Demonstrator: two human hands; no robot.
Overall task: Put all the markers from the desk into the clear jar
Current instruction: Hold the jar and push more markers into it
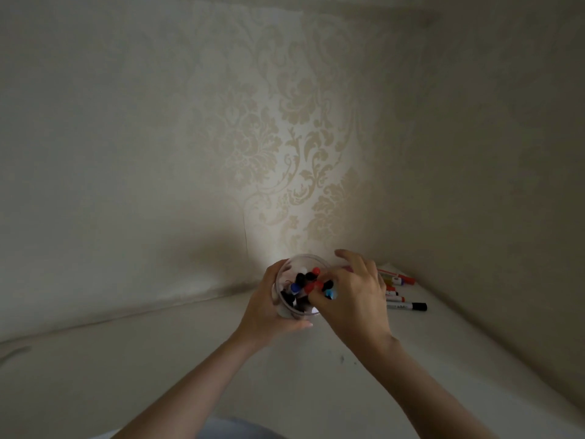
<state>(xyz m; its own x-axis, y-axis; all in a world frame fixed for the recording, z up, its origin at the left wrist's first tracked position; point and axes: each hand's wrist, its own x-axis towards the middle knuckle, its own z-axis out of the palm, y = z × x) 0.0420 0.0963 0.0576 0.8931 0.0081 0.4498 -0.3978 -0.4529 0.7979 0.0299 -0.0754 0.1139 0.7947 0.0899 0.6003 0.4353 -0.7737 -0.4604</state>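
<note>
A clear jar (292,264) stands on the white desk (158,359) near the back wall, tilted toward me. My left hand (264,307) is wrapped around its left side. Inside stand several markers (304,282) with black, blue and red caps. My right hand (351,294) is over the jar's right rim, its fingers closed on markers with red and light blue caps at the mouth. Several more markers (400,294) lie on the desk to the right of the jar, partly hidden by my right hand; one has a black cap (419,307).
Patterned wallpaper walls (300,137) close the desk at the back and on the right, meeting in a corner just behind the loose markers. A small dark speck (342,359) marks the desk near my right wrist.
</note>
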